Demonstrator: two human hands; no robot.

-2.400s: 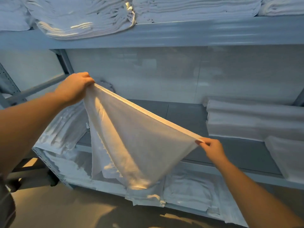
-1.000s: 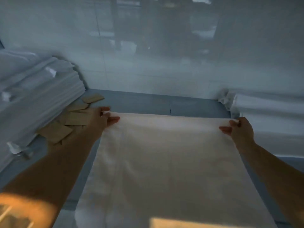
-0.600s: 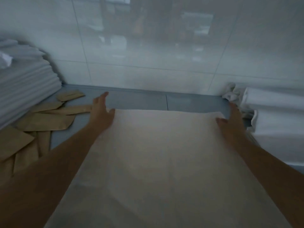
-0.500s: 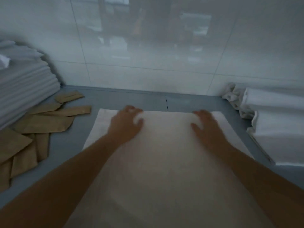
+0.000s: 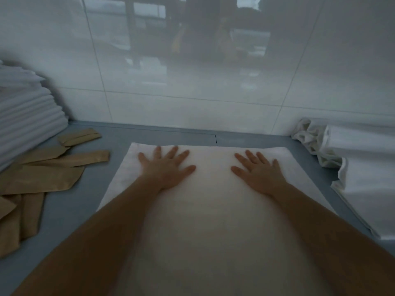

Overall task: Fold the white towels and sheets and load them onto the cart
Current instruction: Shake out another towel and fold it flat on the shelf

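Flat, hands (image 5: 211, 169) inside towel (image 5: 213, 210) edges

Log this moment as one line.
left hand flat on towel | right hand flat on towel | towel spread on shelf | fingers straight

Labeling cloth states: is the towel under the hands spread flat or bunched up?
Spread flat. The towel lies smooth on the shelf, with the left hand and right hand pressing open-palmed on it.
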